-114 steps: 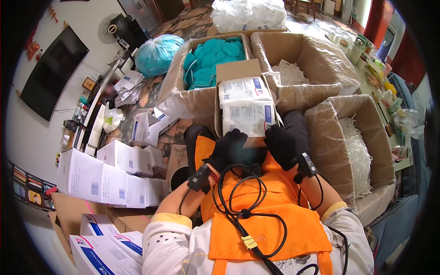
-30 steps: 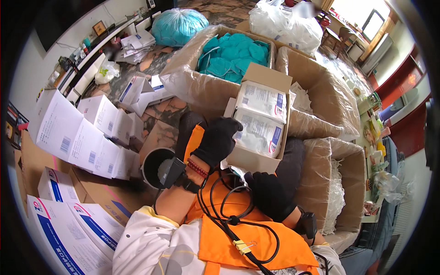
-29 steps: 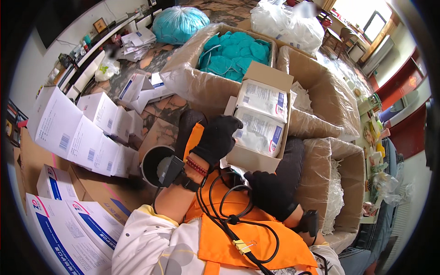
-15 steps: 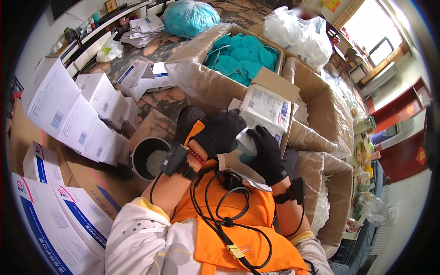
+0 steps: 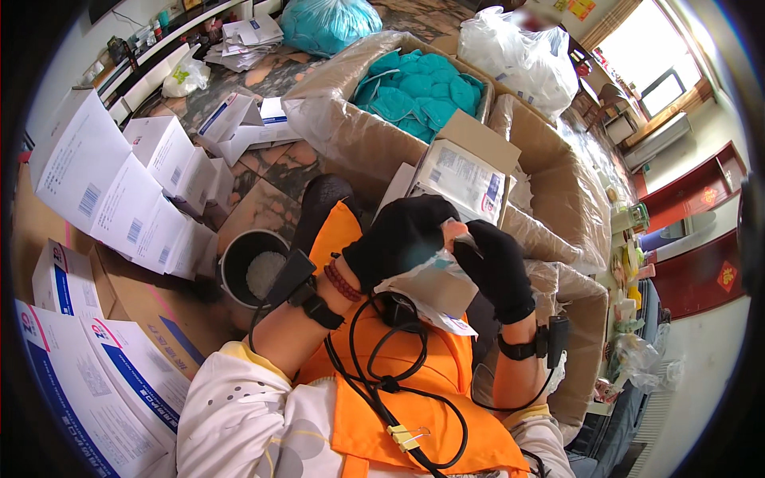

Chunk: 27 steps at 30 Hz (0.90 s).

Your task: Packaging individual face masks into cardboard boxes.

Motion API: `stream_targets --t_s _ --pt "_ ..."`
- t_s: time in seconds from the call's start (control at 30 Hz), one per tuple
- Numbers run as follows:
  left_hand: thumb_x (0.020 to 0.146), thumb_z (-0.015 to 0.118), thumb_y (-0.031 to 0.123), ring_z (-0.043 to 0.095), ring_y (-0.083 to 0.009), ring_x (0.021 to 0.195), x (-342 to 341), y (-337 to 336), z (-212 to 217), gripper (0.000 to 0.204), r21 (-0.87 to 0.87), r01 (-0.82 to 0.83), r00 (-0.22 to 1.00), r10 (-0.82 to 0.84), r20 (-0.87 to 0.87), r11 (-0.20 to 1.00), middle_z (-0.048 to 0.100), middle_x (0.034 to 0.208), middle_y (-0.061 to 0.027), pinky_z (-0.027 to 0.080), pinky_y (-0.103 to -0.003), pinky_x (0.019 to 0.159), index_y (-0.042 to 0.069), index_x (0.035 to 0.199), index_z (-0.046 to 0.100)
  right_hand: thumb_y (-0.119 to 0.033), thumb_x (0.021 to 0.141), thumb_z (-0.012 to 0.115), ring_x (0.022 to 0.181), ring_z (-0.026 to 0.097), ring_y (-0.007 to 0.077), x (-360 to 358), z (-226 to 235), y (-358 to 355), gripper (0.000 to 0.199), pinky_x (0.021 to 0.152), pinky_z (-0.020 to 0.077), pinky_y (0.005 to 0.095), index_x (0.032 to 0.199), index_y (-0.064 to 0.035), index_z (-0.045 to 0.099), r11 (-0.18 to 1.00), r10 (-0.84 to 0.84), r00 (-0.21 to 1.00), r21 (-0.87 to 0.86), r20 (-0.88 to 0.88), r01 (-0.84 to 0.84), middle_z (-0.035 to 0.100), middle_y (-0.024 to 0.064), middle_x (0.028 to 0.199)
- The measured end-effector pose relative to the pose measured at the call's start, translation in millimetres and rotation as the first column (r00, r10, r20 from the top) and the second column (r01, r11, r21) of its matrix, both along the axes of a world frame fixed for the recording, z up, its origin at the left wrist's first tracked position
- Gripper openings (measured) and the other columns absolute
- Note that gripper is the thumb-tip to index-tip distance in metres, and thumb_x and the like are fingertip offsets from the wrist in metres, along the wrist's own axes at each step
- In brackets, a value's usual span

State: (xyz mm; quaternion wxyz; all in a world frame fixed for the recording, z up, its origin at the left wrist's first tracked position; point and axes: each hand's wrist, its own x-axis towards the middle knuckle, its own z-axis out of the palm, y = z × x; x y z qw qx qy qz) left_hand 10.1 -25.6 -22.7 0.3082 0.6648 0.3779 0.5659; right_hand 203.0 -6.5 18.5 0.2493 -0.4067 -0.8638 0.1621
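Observation:
Both my hands wear black gloves and meet in front of my lap. My left hand [image 5: 408, 239] is closed on a thin clear plastic bag [image 5: 425, 265]. The fingers of my right hand [image 5: 496, 269] are closed on the same bag's top, close to the left fingertips. A bluish tint shows through the plastic; its contents are mostly hidden. Under the hands, an open small carton [image 5: 448, 293] rests on my lap. Just beyond them stands an open carton of flat white printed packets [image 5: 462, 182].
Ahead, a plastic-lined box [image 5: 319, 119] holds teal cup-shaped masks [image 5: 418, 92]. More lined boxes [image 5: 562, 187] stand to the right. A dark bucket [image 5: 231, 271] with white contents sits left, near white cartons [image 5: 119, 191]. Bulging bags [image 5: 331, 28] lie behind. Black cables [image 5: 374, 350] hang over my orange apron.
My hands have risen and come together, nearer to me. They were apart at the packet carton; now both grip the clear bag. The view has shifted slightly.

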Motion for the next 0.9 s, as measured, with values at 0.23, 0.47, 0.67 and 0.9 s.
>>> stream_targets --t_s 0.23,0.47,0.67,0.9 --pt "0.094 0.063 0.019 0.055 -0.0132 0.06 16 -2 -14 0.024 0.001 -0.144 0.989 0.143 -0.048 0.99 0.061 0.067 -0.0069 0.046 -0.032 0.059 0.001 0.079 0.064 -0.021 0.081 0.066 0.067 0.061 0.029 -17 -6 -19 0.012 0.059 0.0475 0.0401 0.076 -0.0101 0.065 0.93 -0.037 0.982 0.365 0.184 -0.033 0.06 0.0089 0.068" --pt "0.091 0.06 0.033 0.061 -0.0372 0.064 21 16 -46 0.035 -0.431 -0.132 0.973 0.199 0.114 0.893 0.063 0.069 -0.0174 0.048 -0.042 0.06 0.005 0.072 0.065 -0.017 0.077 0.063 0.066 0.057 0.0237 -29 3 -51 0.008 0.059 0.0425 0.0375 0.082 -0.0103 0.063 0.841 0.121 0.923 0.456 0.365 -0.291 0.054 0.0048 0.069" --pt "0.091 0.056 0.036 0.064 -0.04 0.071 23 34 -65 0.039 -0.222 -0.486 0.866 0.431 -0.255 0.846 0.064 0.072 -0.0213 0.049 -0.048 0.066 0.004 0.072 0.066 -0.029 0.084 0.065 0.064 0.059 0.0275 -31 2 -73 0.024 0.056 0.0432 0.0398 0.069 -0.0116 0.059 0.943 0.101 0.913 0.255 0.396 -0.214 0.057 0.0072 0.065" --pt "0.093 0.058 0.03 0.064 -0.0401 0.074 -26 21 -51 0.029 -0.137 -0.639 0.732 0.542 -0.413 0.757 0.065 0.076 -0.0215 0.048 -0.046 0.064 0.005 0.083 0.067 -0.022 0.081 0.062 0.071 0.058 0.0229 -13 -3 -105 0.013 0.058 0.0419 0.038 0.082 -0.0119 0.054 0.945 0.219 0.806 0.087 0.549 -0.316 0.056 0.0051 0.075"
